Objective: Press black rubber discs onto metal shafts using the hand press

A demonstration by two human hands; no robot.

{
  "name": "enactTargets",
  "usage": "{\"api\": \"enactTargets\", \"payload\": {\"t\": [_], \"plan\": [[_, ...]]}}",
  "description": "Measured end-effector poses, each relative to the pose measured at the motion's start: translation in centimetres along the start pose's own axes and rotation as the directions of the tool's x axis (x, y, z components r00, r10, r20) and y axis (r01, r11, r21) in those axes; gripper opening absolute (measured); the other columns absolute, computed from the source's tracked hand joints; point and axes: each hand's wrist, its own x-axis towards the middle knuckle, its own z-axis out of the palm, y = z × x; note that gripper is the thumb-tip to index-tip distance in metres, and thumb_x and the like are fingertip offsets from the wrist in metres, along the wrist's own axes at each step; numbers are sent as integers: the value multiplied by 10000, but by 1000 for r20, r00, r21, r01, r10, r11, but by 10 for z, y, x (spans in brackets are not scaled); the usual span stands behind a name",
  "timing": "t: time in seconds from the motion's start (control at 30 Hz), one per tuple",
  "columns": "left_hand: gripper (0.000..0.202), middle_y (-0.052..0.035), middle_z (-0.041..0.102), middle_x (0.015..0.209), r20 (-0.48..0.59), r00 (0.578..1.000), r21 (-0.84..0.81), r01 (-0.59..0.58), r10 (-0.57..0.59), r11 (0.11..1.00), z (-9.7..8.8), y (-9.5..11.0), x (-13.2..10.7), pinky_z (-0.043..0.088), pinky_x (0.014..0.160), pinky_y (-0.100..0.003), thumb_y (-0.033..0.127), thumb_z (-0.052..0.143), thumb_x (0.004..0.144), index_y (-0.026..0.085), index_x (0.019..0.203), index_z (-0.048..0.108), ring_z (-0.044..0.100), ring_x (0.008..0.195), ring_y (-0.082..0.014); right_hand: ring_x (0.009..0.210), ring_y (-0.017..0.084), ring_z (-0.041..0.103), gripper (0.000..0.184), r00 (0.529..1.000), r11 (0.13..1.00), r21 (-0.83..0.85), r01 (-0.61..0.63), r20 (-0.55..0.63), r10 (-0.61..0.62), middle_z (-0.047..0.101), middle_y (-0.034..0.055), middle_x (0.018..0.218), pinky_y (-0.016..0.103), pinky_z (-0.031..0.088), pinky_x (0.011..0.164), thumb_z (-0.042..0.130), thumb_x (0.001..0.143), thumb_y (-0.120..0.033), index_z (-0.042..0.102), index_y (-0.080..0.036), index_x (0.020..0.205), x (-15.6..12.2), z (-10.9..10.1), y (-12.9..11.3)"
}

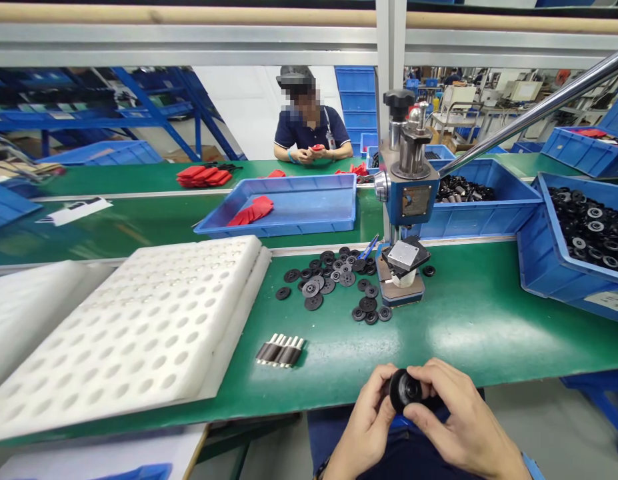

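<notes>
Both my hands are low in front of me, just off the near edge of the green bench. My left hand (365,421) and my right hand (461,419) pinch one black round wheel (405,391) between their fingertips. On the bench ahead lies a scatter of black discs (333,279). A row of small dark pins with metal tips (281,351) lies to the left of my hands. Behind the discs stands a blue hand press (407,193) with a square die block (405,256) and a long steel lever (539,110).
White foam trays with round pockets (139,327) fill the left of the bench. Blue bins of black parts (583,233) (469,193) stand at the right. A blue tray with red pieces (289,203) sits on the conveyor. A person in a dark shirt (311,127) works opposite.
</notes>
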Motion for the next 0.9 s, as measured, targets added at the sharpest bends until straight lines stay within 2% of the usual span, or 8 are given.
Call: {"api": "enactTargets", "payload": {"t": [0.13,0.27,0.43,0.6,0.73,0.9], "plan": [[320,-94,636,1073,-27,999,235,24,-18,972,-1,6,-4,490,901,-352,461,457,1056,200,1219,544,608,993,-238,755,150,525,218,984,975,142,-169,73,159,584,-2,887,268,454,700,592,984,-253,563,-231,1199,-3,-4,12],[265,-91,661,1095,-54,999,421,28,-5,907,2,18,-8,492,927,-390,429,448,1056,226,1188,555,630,1007,-251,820,167,562,258,961,932,241,-271,118,249,625,23,946,269,475,737,589,990,-330,574,-220,1222,-6,-6,24],[207,-86,681,1129,-119,991,530,9,64,848,9,24,-10,514,916,-403,383,433,1059,251,1169,547,662,1043,-257,956,195,623,364,971,937,265,-229,122,203,673,55,1095,289,499,859,548,1042,-412,574,-257,1371,-6,-6,32],[172,-95,705,1126,-39,979,645,-128,200,753,5,23,-10,560,829,-369,297,417,1056,250,1175,532,704,1023,-259,933,176,626,376,972,916,330,-228,137,193,677,49,1098,258,506,844,551,1054,-439,580,-262,1385,-8,1,37],[178,-103,716,1133,-32,975,687,-137,218,714,5,26,-9,573,822,-367,260,422,1051,244,1182,541,720,996,-259,921,175,637,419,970,890,386,-243,117,214,652,66,1106,268,532,849,526,1058,-489,583,-229,1381,-14,13,43],[155,-98,729,1063,-32,962,688,-177,273,704,7,29,-4,569,742,-347,257,438,1042,246,1142,555,732,892,-259,988,201,652,431,980,941,276,-198,65,187,659,88,1157,318,544,918,493,1075,-461,554,-224,1429,-18,17,43]]}}
